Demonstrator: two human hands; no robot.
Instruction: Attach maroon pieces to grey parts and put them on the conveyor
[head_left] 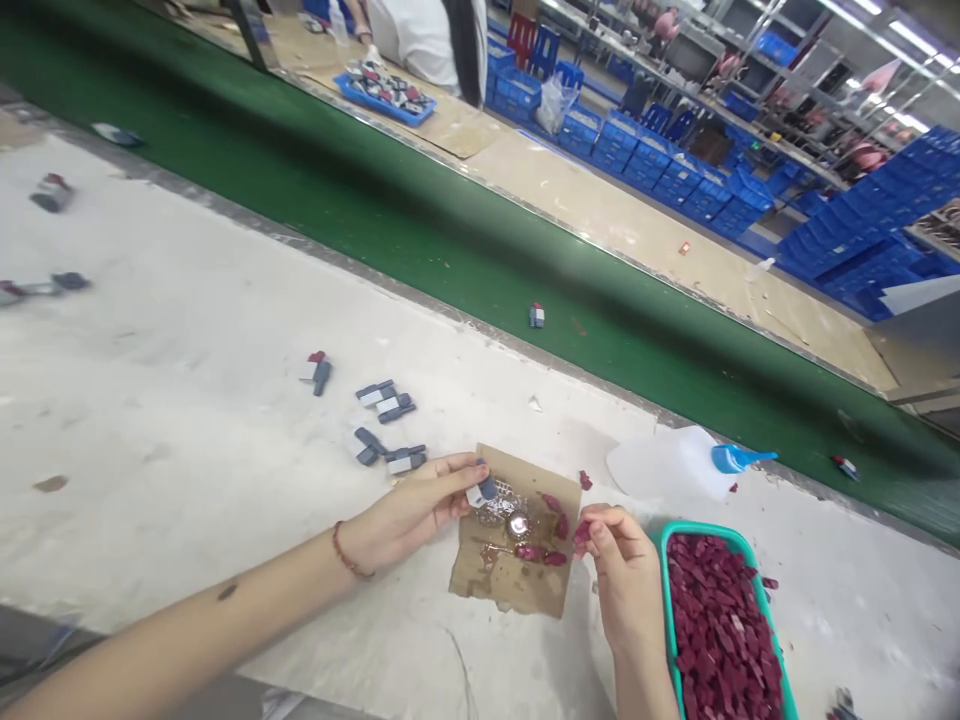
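- Maroon piece, pinched in the right hand, lies right of and nearer than the grey part.
- Left hand grips that grey part.

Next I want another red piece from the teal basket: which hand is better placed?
Probably the right: the right hand is beside the teal basket, though it pinches a red piece. The left hand is farther away, across the cardboard, holding a grey part.
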